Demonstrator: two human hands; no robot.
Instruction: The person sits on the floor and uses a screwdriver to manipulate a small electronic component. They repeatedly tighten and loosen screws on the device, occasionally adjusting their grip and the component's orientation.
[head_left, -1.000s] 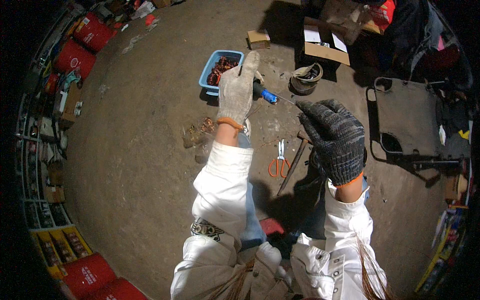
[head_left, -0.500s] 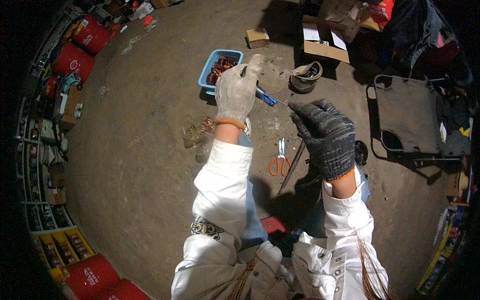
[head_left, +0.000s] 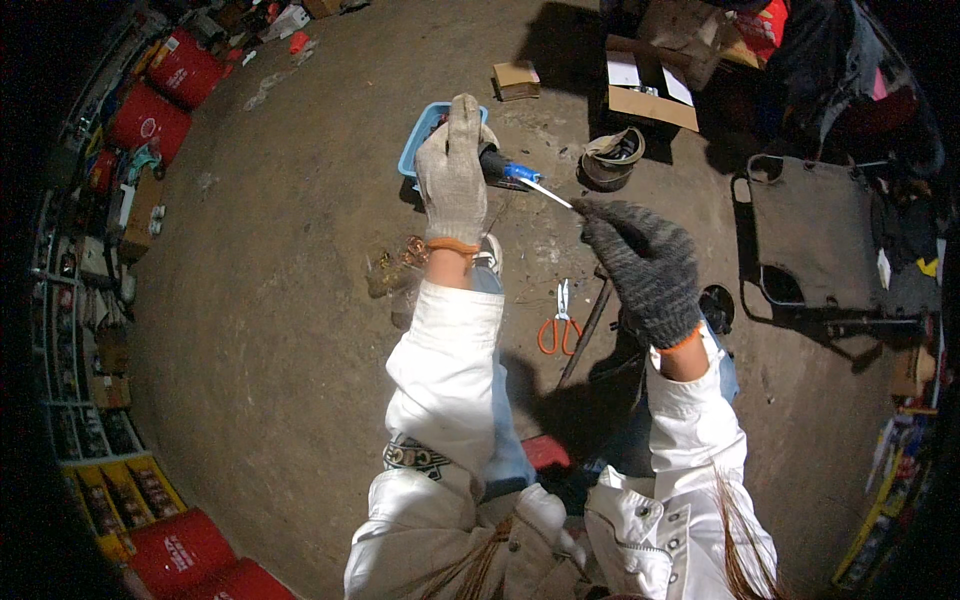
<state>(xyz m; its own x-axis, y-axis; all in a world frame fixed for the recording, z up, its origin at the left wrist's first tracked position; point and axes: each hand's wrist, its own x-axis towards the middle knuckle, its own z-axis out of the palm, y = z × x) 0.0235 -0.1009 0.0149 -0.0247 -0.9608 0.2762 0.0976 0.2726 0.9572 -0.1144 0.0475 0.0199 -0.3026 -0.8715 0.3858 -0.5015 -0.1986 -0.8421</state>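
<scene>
My left hand (head_left: 452,182), in a pale knit glove, is closed around a black cylinder-shaped piece (head_left: 492,165) with a bright blue end (head_left: 521,173). From that blue end a thin white strip (head_left: 549,192) runs to my right hand (head_left: 645,265), which wears a dark grey glove and pinches the strip's far end between thumb and fingers. Partly behind the left hand stands a light-blue basin (head_left: 412,150); the glove hides most of its contents. On the floor between my forearms lie orange-handled scissors (head_left: 560,325) beside a dark rod (head_left: 586,335).
Beyond the right hand sit a round container (head_left: 606,172) and an open cardboard box (head_left: 655,100). A small cardboard piece (head_left: 516,80) lies farther back. Copper-coloured scraps (head_left: 400,262) rest left of my wrist. A folding chair (head_left: 815,230) stands at right, red drums (head_left: 150,118) at left.
The black piece has turned in my left hand, its blue end now higher and farther left. The line to my right hand now shows as a broad white strip. My left hand shifted slightly left.
</scene>
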